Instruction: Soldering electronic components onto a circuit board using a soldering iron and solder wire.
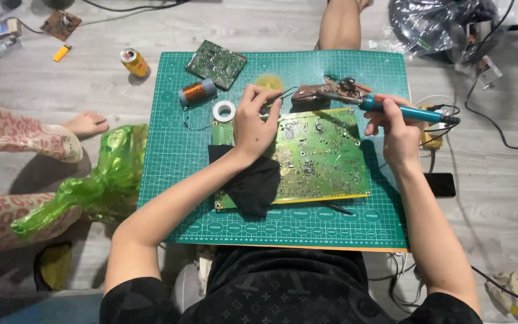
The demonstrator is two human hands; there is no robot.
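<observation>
A large green circuit board (322,159) lies on a green cutting mat (175,180) set on the floor. My left hand (255,120) rests on the board's upper left edge and pinches a thin dark wire. My right hand (394,126) grips a blue soldering iron (403,111). Its tip points left toward a small brown board (319,93) at the mat's far side. A black cloth (253,183) covers the big board's lower left corner.
On the mat lie a second green circuit board (217,63), a copper coil (198,92) and a white tape roll (223,110). A yellow can (135,62), a green plastic bag (100,180), a black phone (440,185) and cables surround it. Another person's foot (88,124) is at the left.
</observation>
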